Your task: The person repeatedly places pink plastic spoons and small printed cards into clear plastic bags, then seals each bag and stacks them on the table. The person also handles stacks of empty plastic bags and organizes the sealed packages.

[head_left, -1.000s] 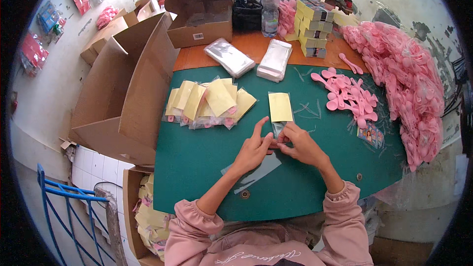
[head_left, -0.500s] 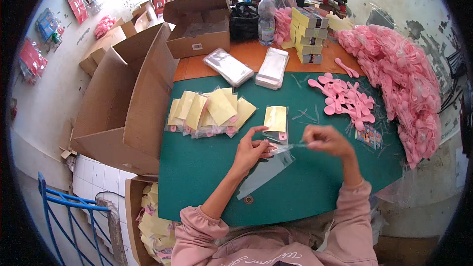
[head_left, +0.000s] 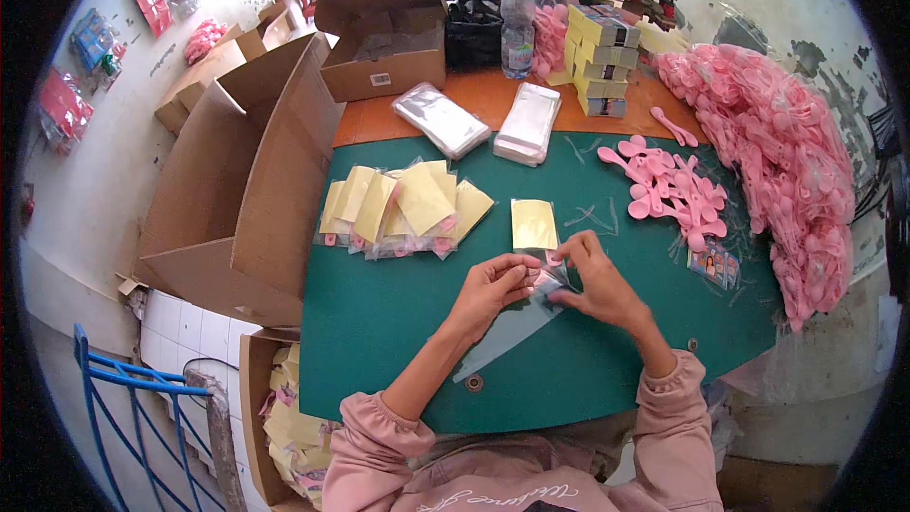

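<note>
My left hand (head_left: pixel 498 289) pinches a small clear plastic bag (head_left: pixel 547 281) with something pinkish inside. At the bag's right end, my right hand (head_left: pixel 607 289) has its thumb and forefinger apart, one on either side of the film, its other fingers curled. Below the hands a long translucent plastic piece (head_left: pixel 502 341) slants over the green tabletop (head_left: pixel 379 341). Just beyond them lies a packet with a cream card (head_left: pixel 534 225), its lower end partly hidden by my fingers. To the left, several similar filled packets (head_left: pixel 417 204) form a loose pile.
Loose pink spoons (head_left: pixel 673 190) lie right, beside a large bagged heap of them (head_left: pixel 758 152). Two stacks of clear bags (head_left: pixel 441 121), a water bottle (head_left: pixel 517 28) and card stacks (head_left: pixel 602 57) stand at the back. Cardboard boxes (head_left: pixel 275 171) border the left; another (head_left: pixel 254 398) holds packets.
My right hand has come back left to the bag, from where it was pulling a thin clear strip away. My left hand has stayed nearly in place.
</note>
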Tool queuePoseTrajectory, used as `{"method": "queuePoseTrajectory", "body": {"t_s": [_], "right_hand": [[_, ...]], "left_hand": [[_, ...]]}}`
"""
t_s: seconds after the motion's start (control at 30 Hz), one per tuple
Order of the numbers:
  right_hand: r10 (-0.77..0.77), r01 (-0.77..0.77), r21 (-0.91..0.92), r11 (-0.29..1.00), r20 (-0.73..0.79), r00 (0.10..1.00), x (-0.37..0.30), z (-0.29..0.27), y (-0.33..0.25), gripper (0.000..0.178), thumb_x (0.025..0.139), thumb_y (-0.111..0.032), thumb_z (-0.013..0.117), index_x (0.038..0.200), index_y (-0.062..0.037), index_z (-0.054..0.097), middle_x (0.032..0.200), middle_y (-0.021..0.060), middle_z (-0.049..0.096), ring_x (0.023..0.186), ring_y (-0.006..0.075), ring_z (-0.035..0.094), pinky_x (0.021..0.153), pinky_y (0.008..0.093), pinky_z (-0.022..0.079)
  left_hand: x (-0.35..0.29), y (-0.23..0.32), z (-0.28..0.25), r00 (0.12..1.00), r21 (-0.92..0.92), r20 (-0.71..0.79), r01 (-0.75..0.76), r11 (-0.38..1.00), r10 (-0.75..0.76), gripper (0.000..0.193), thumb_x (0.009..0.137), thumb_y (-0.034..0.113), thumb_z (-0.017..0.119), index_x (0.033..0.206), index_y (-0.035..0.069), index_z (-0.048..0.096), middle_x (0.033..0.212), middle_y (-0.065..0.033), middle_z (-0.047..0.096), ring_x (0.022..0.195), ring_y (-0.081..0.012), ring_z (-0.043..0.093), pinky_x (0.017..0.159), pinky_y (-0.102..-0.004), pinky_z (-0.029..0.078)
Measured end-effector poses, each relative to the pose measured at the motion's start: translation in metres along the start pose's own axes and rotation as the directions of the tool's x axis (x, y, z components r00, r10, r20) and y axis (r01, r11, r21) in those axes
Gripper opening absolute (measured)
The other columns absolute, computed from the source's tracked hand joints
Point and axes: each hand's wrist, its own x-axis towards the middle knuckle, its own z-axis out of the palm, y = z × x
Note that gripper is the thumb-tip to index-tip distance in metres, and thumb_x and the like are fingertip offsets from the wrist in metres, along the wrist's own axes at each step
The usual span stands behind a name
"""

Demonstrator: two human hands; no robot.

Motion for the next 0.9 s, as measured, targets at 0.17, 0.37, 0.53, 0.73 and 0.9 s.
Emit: {"method": "queuePoseTrajectory", "body": {"t_s": [0.17, 0.37, 0.53, 0.73, 0.9], "right_hand": [[0.028, 0.001, 0.195, 0.981, -0.143, 0.989, -0.001, 0.015, 0.021, 0.024, 0.071, -0.002, 0.063, 0.093, -0.0023, 0.053, 0.093, 0.0083, 0.046, 0.082, 0.0193, 0.053, 0.069, 0.0288, 0.046], [0.072, -0.021, 0.409, 0.912, -0.109, 0.991, -0.004, 0.017, 0.025, 0.016, 0.077, -0.005, 0.061, 0.091, -0.0018, 0.055, 0.092, 0.007, 0.046, 0.082, 0.0137, 0.053, 0.069, 0.0251, 0.048], [0.238, -0.214, 0.692, 0.689, 0.063, 0.969, -0.006, 0.024, 0.037, 0.011, 0.084, -0.008, 0.056, 0.088, 0.0017, 0.053, 0.086, 0.0058, 0.05, 0.078, 0.013, 0.058, 0.067, 0.0241, 0.049], [0.389, -0.327, 0.765, 0.555, 0.11, 0.915, -0.003, 0.023, 0.023, 0.012, 0.085, -0.007, 0.055, 0.085, 0.0038, 0.049, 0.077, 0.0106, 0.059, 0.065, 0.0153, 0.061, 0.057, 0.026, 0.053], [0.444, -0.296, 0.738, 0.607, -0.006, 0.896, -0.003, 0.03, 0.024, 0.012, 0.083, -0.004, 0.057, 0.084, 0.0018, 0.046, 0.071, 0.0099, 0.059, 0.057, 0.0148, 0.061, 0.047, 0.0247, 0.051]], "left_hand": [[-0.004, 0.018, 0.002, 1.0, -0.001, 0.03, 0.008, 1.0, -0.008, 0.018, 0.087, 0.011, 0.05, 0.102, 0.004, 0.055, 0.092, -0.0035, 0.06, 0.078, -0.009, 0.057, 0.07, -0.0209, 0.048], [0.001, 0.008, -0.002, 0.949, 0.738, 0.078, -0.26, 0.623, 0.305, 0.015, 0.081, 0.011, 0.059, 0.094, 0.003, 0.055, 0.088, -0.0071, 0.06, 0.07, -0.0118, 0.06, 0.06, -0.0234, 0.049], [0.004, 0.002, 0.0, 0.894, 0.834, 0.075, -0.299, 0.464, 0.442, 0.016, 0.079, 0.014, 0.064, 0.086, 0.002, 0.058, 0.079, -0.0059, 0.06, 0.066, -0.0103, 0.059, 0.058, -0.0232, 0.049], [0.005, 0.002, -0.006, 0.966, 0.715, -0.066, -0.13, 0.687, 0.251, 0.019, 0.079, 0.016, 0.065, 0.084, -0.001, 0.06, 0.077, -0.0051, 0.061, 0.071, -0.0096, 0.06, 0.06, -0.0227, 0.05], [0.006, 0.001, -0.005, 0.981, 0.674, -0.11, -0.043, 0.738, 0.158, 0.019, 0.081, 0.014, 0.062, 0.089, -0.002, 0.056, 0.081, -0.0038, 0.06, 0.075, -0.009, 0.059, 0.061, -0.0224, 0.051]]}}
